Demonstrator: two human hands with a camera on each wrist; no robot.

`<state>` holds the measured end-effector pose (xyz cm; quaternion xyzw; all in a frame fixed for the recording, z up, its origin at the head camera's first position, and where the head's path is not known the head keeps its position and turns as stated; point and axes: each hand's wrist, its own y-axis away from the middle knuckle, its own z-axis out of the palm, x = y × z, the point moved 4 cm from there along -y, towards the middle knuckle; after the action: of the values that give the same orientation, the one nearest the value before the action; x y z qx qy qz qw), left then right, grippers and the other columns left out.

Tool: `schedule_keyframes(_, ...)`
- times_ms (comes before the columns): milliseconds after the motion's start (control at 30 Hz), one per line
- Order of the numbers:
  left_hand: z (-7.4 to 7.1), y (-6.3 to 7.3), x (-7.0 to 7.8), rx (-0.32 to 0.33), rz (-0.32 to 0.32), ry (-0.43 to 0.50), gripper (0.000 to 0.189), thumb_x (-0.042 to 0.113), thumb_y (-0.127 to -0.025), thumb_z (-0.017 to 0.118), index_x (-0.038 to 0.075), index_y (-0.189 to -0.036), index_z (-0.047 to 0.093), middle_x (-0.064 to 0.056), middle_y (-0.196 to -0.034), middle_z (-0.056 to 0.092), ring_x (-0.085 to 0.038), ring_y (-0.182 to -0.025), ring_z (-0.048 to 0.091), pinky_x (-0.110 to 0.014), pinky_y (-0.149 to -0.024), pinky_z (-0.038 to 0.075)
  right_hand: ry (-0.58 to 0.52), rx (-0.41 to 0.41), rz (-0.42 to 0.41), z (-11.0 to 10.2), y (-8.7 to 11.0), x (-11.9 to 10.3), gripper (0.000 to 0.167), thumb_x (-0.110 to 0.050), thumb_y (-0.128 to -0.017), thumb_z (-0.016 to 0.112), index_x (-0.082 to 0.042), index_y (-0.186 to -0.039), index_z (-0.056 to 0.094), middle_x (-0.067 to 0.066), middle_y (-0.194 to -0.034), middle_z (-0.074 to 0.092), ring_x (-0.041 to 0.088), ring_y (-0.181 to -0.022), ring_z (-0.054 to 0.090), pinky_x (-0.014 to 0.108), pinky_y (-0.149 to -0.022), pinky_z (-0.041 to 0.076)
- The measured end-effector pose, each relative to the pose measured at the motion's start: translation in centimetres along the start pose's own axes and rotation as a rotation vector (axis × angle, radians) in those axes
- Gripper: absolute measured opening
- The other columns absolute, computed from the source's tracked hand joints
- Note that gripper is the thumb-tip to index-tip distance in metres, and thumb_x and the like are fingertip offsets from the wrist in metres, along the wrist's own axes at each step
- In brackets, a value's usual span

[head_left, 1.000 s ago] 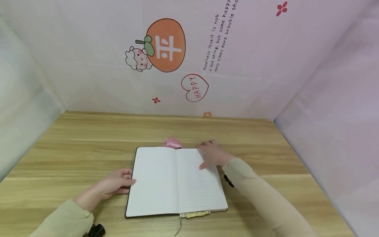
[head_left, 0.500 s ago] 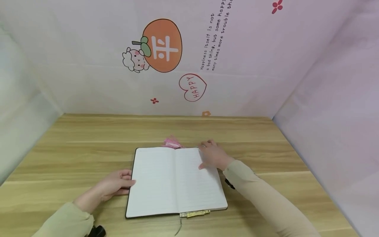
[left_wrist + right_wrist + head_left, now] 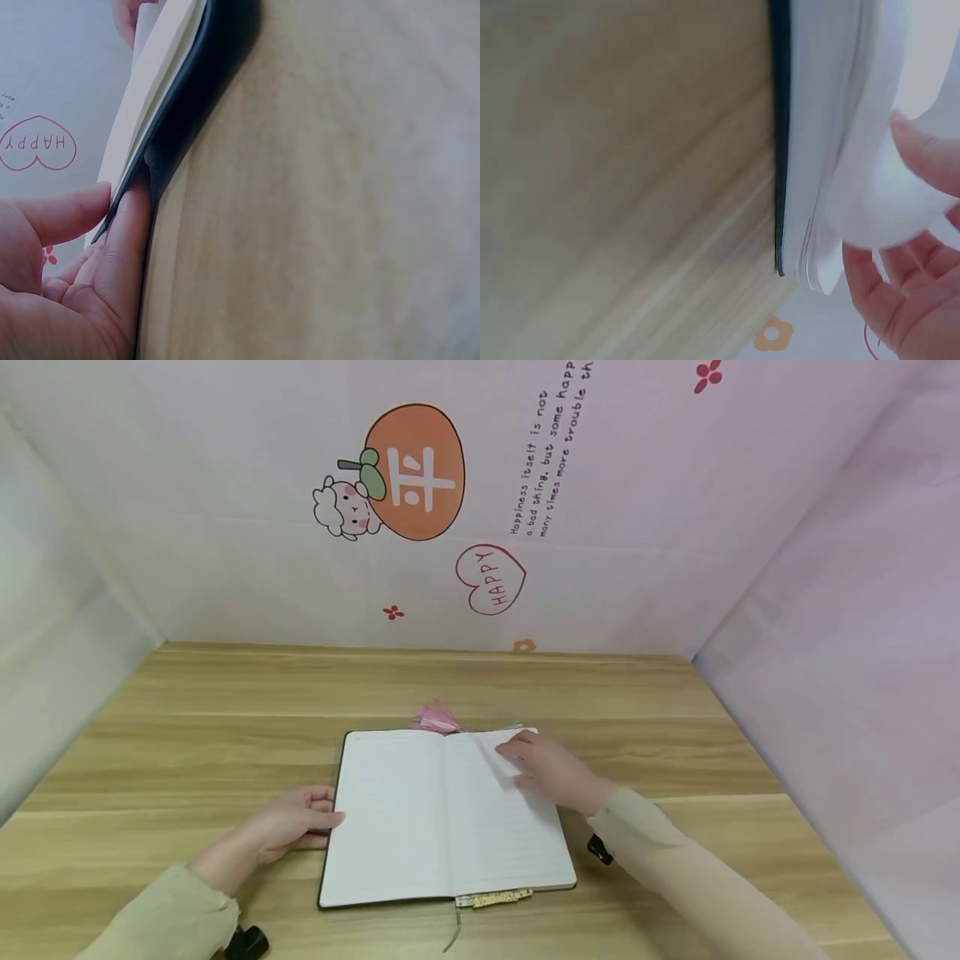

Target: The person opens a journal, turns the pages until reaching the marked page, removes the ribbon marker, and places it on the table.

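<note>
An open notebook (image 3: pixel 390 827) with a dark cover and blank lined pages lies on the wooden table. My left hand (image 3: pixel 288 822) holds its left edge; in the left wrist view the thumb is on the page side and the fingers reach under the black cover (image 3: pixel 196 90). Over the upper right page is my right hand (image 3: pixel 555 772). Seen from the right wrist, its thumb and fingers pinch a bent page (image 3: pixel 870 187), which is lifted off the stack at the top corner. Some of those fingertips are hidden behind the paper.
A pink tassel (image 3: pixel 437 718) lies at the notebook's top edge. Yellow patterned strips (image 3: pixel 501 899) and a thin ribbon (image 3: pixel 456 931) stick out at the bottom. A printed white cloth (image 3: pixel 600 585) hangs behind the table (image 3: pixel 225 718), with pale cloth at both sides.
My right hand has drawn back a little toward the lower right, and a page's top right corner now bends up with it. The left hand stays on the notebook's left edge.
</note>
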<state>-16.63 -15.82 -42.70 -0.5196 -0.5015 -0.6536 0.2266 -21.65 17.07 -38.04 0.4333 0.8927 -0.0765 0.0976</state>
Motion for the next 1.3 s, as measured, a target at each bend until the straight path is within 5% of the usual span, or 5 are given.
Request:
schedule_keyframes(200,0.0,0.0,-0.1,-0.001,0.002,0.004,0.022,0.006,-0.092,0.058,-0.003,-0.109,0.047,0.006,-0.079,0.059,-0.006,-0.074,0.058,-0.021,-0.065,0.053,-0.244,-0.026,-0.036,-0.3,1.3,0.4,0.042,0.005,-0.083,0.066,-0.003,-0.123,0.061,0.011,-0.113,0.061,0.021,-0.095,0.059,0.026,-0.075,0.053)
schedule_keyframes(433,-0.1,-0.1,-0.1,-0.002,0.003,0.008,0.026,0.006,-0.092,0.058,-0.005,-0.112,0.047,0.006,-0.081,0.060,-0.006,-0.075,0.059,-0.021,-0.066,0.054,-0.570,-0.061,0.104,-1.5,2.1,0.9,0.035,-0.004,-0.086,0.065,-0.011,-0.120,0.064,0.007,-0.121,0.062,0.021,-0.101,0.056,0.029,-0.078,0.048)
schedule_keyframes(800,0.0,-0.1,-0.1,0.007,-0.003,0.007,0.028,0.005,-0.092,0.058,-0.007,-0.114,0.046,0.005,-0.084,0.063,-0.007,-0.076,0.060,-0.022,-0.066,0.054,-1.222,-0.096,0.239,-1.8,2.3,1.1,0.049,-0.001,-0.088,0.060,0.007,-0.134,0.045,0.005,-0.122,0.057,0.013,-0.097,0.060,0.028,-0.077,0.055)
schedule_keyframes(1067,-0.2,-0.1,-0.1,0.007,-0.010,0.000,0.029,0.007,-0.091,0.059,-0.006,-0.113,0.046,0.005,-0.085,0.063,-0.007,-0.077,0.060,-0.022,-0.067,0.054,-1.394,-0.044,0.258,-2.1,2.1,-0.5,0.054,-0.001,-0.090,0.055,0.006,-0.139,0.033,0.000,-0.113,0.052,0.012,-0.092,0.060,0.026,-0.071,0.055)
schedule_keyframes(1300,-0.2,-0.1,-0.2,-0.001,-0.007,0.007,0.032,0.007,-0.091,0.059,-0.007,-0.116,0.045,0.005,-0.086,0.064,-0.007,-0.078,0.060,-0.022,-0.068,0.054,-1.400,-0.086,0.190,-2.1,1.8,-3.4,0.064,-0.036,-0.101,0.041,0.002,-0.148,0.017,0.005,-0.124,0.048,0.012,-0.103,0.056,0.030,-0.084,0.050)
